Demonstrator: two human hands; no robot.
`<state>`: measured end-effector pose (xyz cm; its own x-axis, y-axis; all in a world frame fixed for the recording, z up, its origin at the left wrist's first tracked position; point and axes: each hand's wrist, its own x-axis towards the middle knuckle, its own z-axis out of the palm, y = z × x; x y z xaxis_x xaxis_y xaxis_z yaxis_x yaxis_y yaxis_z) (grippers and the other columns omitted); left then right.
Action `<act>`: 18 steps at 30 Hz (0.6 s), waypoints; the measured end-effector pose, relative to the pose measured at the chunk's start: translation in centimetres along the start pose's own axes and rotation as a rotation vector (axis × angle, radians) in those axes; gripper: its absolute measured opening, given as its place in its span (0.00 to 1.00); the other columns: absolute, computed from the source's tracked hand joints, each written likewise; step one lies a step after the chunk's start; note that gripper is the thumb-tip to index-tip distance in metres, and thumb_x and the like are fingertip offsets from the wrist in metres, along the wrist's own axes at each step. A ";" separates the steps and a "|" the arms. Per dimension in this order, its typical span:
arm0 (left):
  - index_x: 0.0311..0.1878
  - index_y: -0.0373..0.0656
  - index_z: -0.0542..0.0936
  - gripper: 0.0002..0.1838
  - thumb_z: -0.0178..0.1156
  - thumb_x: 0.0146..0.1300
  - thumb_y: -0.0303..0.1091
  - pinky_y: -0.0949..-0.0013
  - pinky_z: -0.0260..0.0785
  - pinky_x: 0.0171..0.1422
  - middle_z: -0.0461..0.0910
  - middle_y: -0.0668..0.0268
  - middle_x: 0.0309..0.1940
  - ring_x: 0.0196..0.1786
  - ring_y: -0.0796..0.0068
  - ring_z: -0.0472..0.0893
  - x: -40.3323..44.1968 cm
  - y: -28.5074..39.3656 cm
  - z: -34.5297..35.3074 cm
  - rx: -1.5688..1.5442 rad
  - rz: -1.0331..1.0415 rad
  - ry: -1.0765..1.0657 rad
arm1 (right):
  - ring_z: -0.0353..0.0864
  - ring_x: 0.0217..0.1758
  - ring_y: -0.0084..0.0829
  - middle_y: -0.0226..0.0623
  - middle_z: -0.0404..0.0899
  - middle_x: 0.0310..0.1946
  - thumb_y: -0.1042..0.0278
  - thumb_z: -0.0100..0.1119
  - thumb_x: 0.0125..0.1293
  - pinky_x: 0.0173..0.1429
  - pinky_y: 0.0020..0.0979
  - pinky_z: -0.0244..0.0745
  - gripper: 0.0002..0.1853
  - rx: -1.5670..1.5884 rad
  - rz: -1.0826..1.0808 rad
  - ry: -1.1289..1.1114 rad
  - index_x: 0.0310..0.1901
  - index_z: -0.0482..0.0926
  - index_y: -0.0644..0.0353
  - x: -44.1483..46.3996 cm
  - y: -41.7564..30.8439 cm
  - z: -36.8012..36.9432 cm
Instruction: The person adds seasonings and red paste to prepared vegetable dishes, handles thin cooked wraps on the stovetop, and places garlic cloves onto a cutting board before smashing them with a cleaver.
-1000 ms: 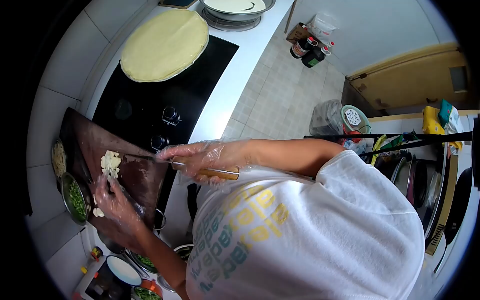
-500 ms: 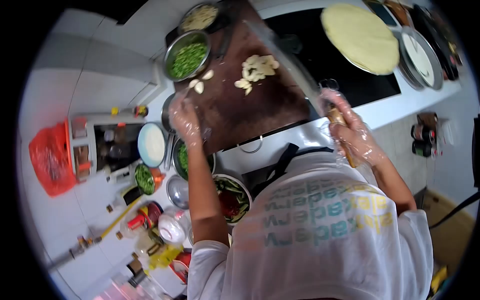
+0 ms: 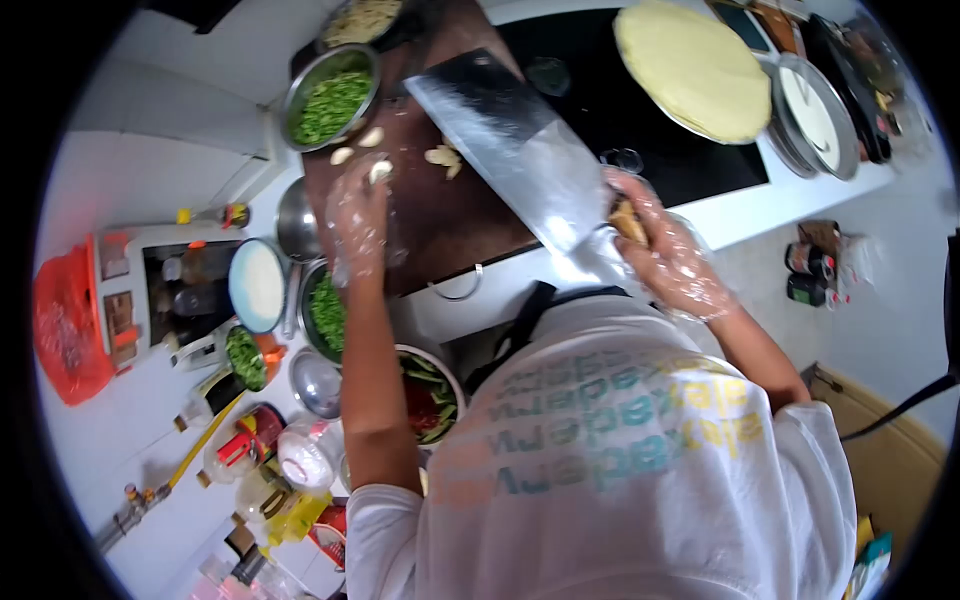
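My left hand (image 3: pixel 360 225), in a clear plastic glove, has its fingertips closed on a peeled garlic clove (image 3: pixel 380 171) over the dark chopping board (image 3: pixel 425 225). Two more cloves (image 3: pixel 371 137) lie just beyond the fingers. My right hand (image 3: pixel 665 255), gloved too, grips the wooden handle of a cleaver (image 3: pixel 510 140). Its broad blade is turned flat toward me above the board's right part. A few garlic slices (image 3: pixel 443 158) show beside the blade, which hides the rest of the pile.
A steel bowl of chopped greens (image 3: pixel 332 100) sits at the board's far left corner. Right of the board, a round sheet of dough (image 3: pixel 695 70) rests over the black cooktop (image 3: pixel 700 185). Bowls and bottles crowd the left, near a red plastic bag (image 3: pixel 70 325).
The cleaver has turned from edge-on to flat and swung left over the garlic slices. My left fingers have taken one clove away from the other two. The view has shifted slightly.
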<state>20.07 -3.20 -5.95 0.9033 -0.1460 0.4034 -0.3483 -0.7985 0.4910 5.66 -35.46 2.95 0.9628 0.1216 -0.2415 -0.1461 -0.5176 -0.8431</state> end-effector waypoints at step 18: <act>0.41 0.41 0.80 0.11 0.62 0.53 0.28 0.64 0.67 0.54 0.79 0.57 0.41 0.46 0.60 0.77 -11.4 3.4 -4.3 0.098 -0.168 0.145 | 0.63 0.17 0.14 0.30 0.73 0.39 0.76 0.45 0.60 0.20 0.18 0.65 0.30 0.533 0.070 0.259 0.66 0.59 0.44 0.4 2.2 0.4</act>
<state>7.52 -1.77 -5.56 0.8986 0.0737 0.4326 -0.1637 -0.8583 0.4863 5.66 -36.19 0.84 0.9611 -0.1426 -0.2367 -0.2409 -0.0122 -0.9705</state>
